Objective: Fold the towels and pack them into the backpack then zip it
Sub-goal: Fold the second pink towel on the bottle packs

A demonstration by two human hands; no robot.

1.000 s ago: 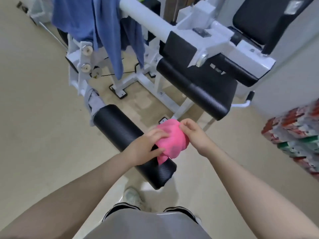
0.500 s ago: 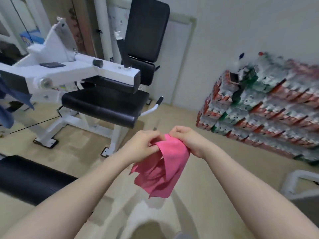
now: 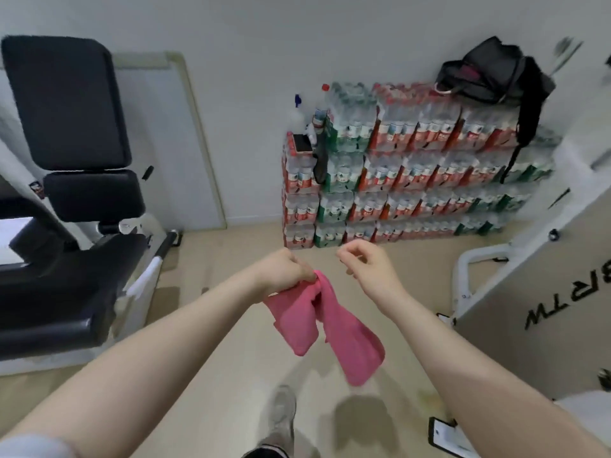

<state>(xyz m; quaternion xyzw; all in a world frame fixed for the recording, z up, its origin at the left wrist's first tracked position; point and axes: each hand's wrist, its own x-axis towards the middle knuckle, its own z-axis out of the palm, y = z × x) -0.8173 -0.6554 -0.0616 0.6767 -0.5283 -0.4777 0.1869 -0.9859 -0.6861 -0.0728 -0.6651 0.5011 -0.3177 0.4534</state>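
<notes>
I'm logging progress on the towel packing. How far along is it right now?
Early. Done: nothing looks packed; the black backpack sits on top of the stacked water bottle cases, away from both hands. In hand: the left hand grips the pink towel, which hangs loose and unfolded; the right hand holds nothing. Left: folding this towel, packing it and zipping the backpack.

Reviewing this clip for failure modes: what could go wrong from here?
1. Only the left hand pinches the pink towel, bunched at one spot with two ends hanging; that grip could slip and drop it on the floor.
2. The right hand holds nothing, so any earlier fold is probably lost.
3. The backpack sits atop stacked water bottle packs; tugging it might topple things.
</notes>
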